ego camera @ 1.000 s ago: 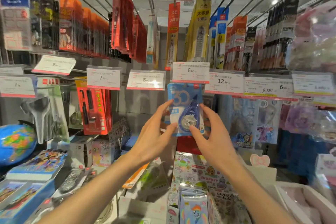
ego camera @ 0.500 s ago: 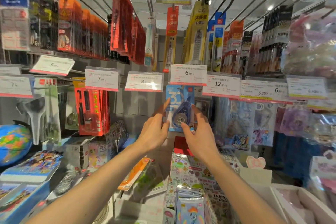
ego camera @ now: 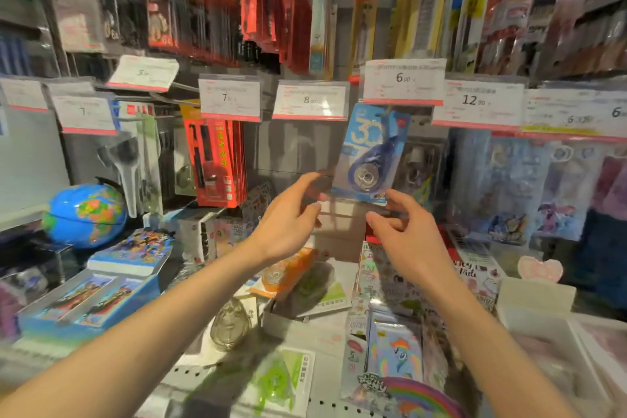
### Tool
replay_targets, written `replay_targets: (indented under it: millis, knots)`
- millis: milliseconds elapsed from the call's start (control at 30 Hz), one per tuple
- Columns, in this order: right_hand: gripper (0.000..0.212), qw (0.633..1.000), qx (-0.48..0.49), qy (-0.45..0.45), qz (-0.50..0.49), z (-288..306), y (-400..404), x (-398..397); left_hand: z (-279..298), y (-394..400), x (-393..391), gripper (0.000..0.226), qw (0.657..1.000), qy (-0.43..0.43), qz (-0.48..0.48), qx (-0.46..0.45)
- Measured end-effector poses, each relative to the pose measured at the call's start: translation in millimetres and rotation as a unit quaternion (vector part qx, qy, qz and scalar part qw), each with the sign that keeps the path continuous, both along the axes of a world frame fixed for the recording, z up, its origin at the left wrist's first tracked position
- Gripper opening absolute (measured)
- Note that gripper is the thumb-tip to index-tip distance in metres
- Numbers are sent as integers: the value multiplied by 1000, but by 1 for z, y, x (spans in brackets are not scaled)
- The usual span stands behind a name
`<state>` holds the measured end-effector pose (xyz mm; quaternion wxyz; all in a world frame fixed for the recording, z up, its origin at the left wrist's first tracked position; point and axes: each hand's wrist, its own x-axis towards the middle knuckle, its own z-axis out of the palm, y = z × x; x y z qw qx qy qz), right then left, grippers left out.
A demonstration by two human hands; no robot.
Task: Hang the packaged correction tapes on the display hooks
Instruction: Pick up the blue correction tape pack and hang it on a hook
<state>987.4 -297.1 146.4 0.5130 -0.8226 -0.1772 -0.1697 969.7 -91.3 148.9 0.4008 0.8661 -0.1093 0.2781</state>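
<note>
A blue packaged correction tape (ego camera: 369, 153) hangs tilted on a display hook just under the 6.00 price tag (ego camera: 403, 81). My left hand (ego camera: 291, 219) is below and left of the pack, fingers loosely spread, apart from it. My right hand (ego camera: 403, 231) is just under the pack's lower edge, fingers relaxed and holding nothing. More correction tapes lie on the shelf below: an orange pack (ego camera: 288, 270) and a green pack (ego camera: 281, 380).
Price tags line the hook row at 7.00 (ego camera: 230, 97), 8.00 (ego camera: 310, 100) and 12.90 (ego camera: 475, 102). Red packs (ego camera: 217, 159) hang to the left, a globe (ego camera: 84, 214) stands far left, and sticker packs (ego camera: 397, 349) fill the shelf in front.
Both hands have let go of the blue pack and dropped away from it. The pack now hangs on the hook by itself, tilted.
</note>
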Motion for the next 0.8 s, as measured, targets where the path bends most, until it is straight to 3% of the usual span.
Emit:
replay_targets:
  millis: [200,400,567,633,800]
  knots:
    - [53,999,-36,19,-18,-13,32,-12,-34,79,-5,34,996,26,18,-84]
    - [41,982,-182,-7,-44,-44,115,-13,-84,158,2,30,984,159,80,-14]
    - [39,918,-394,-21,-41,-88,185,16,-115,187,26,24,959,275,57,36]
    - [43,883,-466,-36,-40,-99,202,23,-122,191,38,33,949,306,40,68]
    - [43,833,-551,-42,-30,-113,217,31,-133,193,64,50,931,351,25,95]
